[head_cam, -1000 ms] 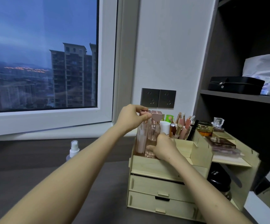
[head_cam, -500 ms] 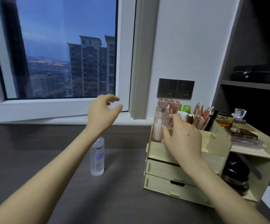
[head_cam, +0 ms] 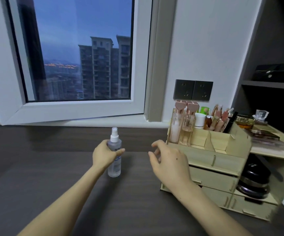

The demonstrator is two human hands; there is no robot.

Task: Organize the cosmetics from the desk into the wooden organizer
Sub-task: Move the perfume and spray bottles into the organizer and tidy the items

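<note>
Spray bottle (head_cam: 115, 167): clear plastic cylinder with a white pump head under a see-through cap and a printed label on the front. It stands upright on the bench, well to the left of the organizer and outside it.
Left hand (head_cam: 103, 154): wrapped round the upper body of the spray bottle from the left, with the thumb lying across the label.
Right hand (head_cam: 169, 165): hovers over the bench between the spray bottle and the organizer. The fingers are loosely curled and spread, and it holds nothing.
Wooden organizer (head_cam: 204, 158): pale plywood panels slotted together with tab joints. It has open compartments on top, drawers with small wooden pulls below, and an open shelf on the right side.
Pink-capped bottles (head_cam: 177, 128): 2 tall, square-sided clear bottles with rose-gold caps, upright side by side in the top left compartment.
Lipsticks (head_cam: 218, 120): bundle of slim rose and gold tubes leaning in a rear compartment.
Compacts (head_cam: 253, 181): glossy black round cases stacked in the lower right bay.
Bench (head_cam: 52, 176): dark brown, matte, with a fine wood grain.
Sockets (head_cam: 193, 90): 2 dark grey square plates on the white wall above the organizer.
</note>
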